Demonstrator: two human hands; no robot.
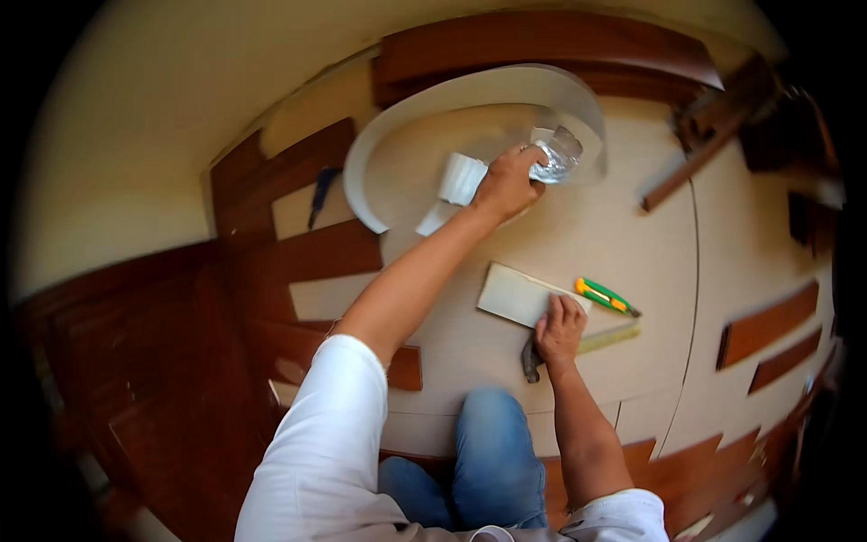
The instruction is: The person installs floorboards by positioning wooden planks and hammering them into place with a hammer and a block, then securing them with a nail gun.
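My left hand [510,187] reaches forward, its fingers closed round a crumpled, shiny silver sheet like foil [560,155]. Beside that wrist is a white rolled piece [462,178]. A long whitish, partly see-through strip [364,149] curves in a wide loop round them. Nearer to me, my right hand [560,331] grips the right end of a pale rectangular board [517,293], fingers on top and thumb at its near edge. Under or beside this hand lies a hammer [531,359], its yellowish handle sticking out to the right. A green and yellow utility knife [607,296] lies just beyond the board.
Reddish-brown floor planks [330,257] run in staggered rows at the left. A stack of planks [542,50] lies along the far side, and loose pieces [768,325] lie at the right. A dark tool [322,194] lies near the left wall [117,181].
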